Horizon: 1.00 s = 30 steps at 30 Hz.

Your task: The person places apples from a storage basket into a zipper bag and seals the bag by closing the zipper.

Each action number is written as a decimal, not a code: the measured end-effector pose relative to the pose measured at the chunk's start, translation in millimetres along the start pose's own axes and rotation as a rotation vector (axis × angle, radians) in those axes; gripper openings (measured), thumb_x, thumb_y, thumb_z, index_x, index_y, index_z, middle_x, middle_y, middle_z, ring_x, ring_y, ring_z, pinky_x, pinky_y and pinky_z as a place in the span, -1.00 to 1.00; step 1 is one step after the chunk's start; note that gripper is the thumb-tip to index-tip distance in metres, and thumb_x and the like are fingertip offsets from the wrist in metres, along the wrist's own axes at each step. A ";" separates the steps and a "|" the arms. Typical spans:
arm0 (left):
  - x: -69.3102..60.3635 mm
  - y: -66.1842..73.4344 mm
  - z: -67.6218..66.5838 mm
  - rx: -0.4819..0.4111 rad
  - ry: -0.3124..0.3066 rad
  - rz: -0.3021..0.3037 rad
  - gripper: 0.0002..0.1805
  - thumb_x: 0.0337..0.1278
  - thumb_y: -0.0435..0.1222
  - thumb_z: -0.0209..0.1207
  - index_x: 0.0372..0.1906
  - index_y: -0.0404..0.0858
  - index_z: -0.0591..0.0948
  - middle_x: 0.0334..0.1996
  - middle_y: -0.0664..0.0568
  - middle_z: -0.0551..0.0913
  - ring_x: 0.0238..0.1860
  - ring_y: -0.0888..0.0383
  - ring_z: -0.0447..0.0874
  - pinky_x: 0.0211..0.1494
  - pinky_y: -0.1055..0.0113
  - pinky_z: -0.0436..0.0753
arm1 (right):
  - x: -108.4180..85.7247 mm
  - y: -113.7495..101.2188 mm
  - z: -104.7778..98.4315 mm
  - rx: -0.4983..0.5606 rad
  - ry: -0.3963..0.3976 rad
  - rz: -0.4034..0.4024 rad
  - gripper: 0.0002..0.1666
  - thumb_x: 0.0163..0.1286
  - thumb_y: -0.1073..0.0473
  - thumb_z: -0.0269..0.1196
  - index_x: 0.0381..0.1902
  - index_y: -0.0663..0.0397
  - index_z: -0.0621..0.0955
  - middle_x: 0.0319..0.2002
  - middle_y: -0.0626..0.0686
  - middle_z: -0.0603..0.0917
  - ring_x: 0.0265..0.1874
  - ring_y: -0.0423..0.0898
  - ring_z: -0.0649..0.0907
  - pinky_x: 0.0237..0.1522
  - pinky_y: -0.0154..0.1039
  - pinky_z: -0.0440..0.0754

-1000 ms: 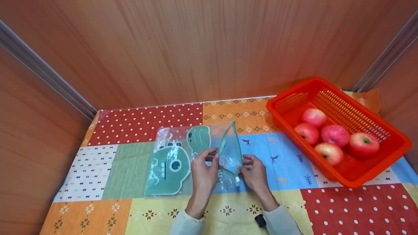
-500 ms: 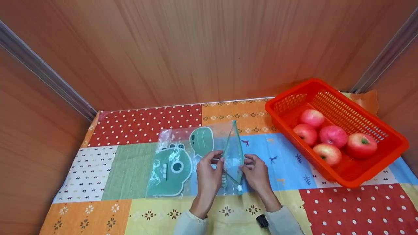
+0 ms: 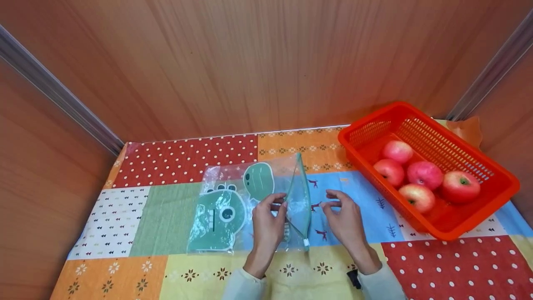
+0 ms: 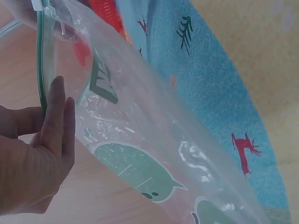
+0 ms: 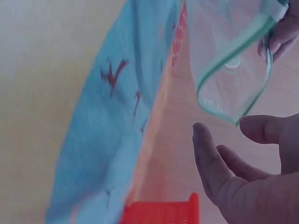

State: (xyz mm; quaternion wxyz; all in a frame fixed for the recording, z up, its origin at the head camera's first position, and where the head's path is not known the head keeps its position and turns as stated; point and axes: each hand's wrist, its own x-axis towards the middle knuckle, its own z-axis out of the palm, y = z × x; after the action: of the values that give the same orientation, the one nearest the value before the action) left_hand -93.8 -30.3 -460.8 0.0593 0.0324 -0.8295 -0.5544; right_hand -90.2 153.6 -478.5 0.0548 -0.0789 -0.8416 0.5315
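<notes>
A clear zip bag (image 3: 260,181) printed with green cartoon shapes lies on the patterned cloth, its green-edged mouth gaping to the right. My left hand (image 3: 268,225) pinches the near lip of that mouth between thumb and fingers; the left wrist view shows the green zip strip (image 4: 42,60) at the fingertips. The white zip slider (image 3: 306,242) sits at the mouth's lower corner. Just right of the mouth is my right hand (image 3: 347,218), fingers apart and touching nothing. In the right wrist view, a gap shows between the fingers of the right hand (image 5: 252,172).
A red plastic basket (image 3: 495,204) stands on the right, holding several apples (image 3: 424,175). Wood-grain panels (image 3: 266,62) enclose the back and both sides. The patchwork cloth (image 3: 170,216) covers the table. Behind the basket is an orange object (image 3: 468,129), mostly hidden.
My right hand has let go of the bag's right lip and moved away to the right. My left hand and the bag shifted slightly right, and the mouth stays spread.
</notes>
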 end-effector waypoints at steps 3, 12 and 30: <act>0.4 -0.3 0.1 -0.002 0.000 0.004 -0.77 0.35 -0.48 0.31 0.04 -0.33 0.77 -0.15 -0.08 0.79 -0.22 0.09 0.73 -0.21 0.29 0.77 | 2.2 -0.8 -10.8 -0.034 0.004 -0.021 -0.53 0.46 0.37 0.33 0.29 0.36 0.60 0.18 0.32 0.67 0.03 0.19 0.75 0.12 0.10 0.74; -0.4 -1.9 0.7 -0.025 0.010 0.029 -0.78 0.33 -0.49 0.32 0.02 -0.34 0.77 -0.16 -0.09 0.79 -0.25 0.08 0.75 -0.30 0.35 0.76 | 3.8 -2.9 -38.2 -0.104 0.038 -0.097 -0.52 0.43 0.37 0.36 0.28 0.35 0.61 0.15 0.31 0.67 0.04 0.22 0.74 0.11 0.13 0.73; -1.4 -1.3 1.2 -0.023 -0.013 -0.004 -0.77 0.37 -0.46 0.31 0.06 -0.31 0.75 -0.13 -0.08 0.77 -0.22 0.09 0.74 -0.24 0.33 0.78 | 8.9 -4.7 -92.7 -0.200 0.119 -0.205 -0.54 0.39 0.41 0.38 0.23 0.39 0.63 0.10 0.32 0.66 0.03 0.24 0.73 0.04 -0.30 0.74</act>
State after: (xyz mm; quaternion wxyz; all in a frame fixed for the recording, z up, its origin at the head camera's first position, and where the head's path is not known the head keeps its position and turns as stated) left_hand -92.5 -29.6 -462.5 0.0532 0.0298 -0.8234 -0.5642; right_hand -82.9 235.4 -434.4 0.1503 -0.0290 -0.8893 0.4309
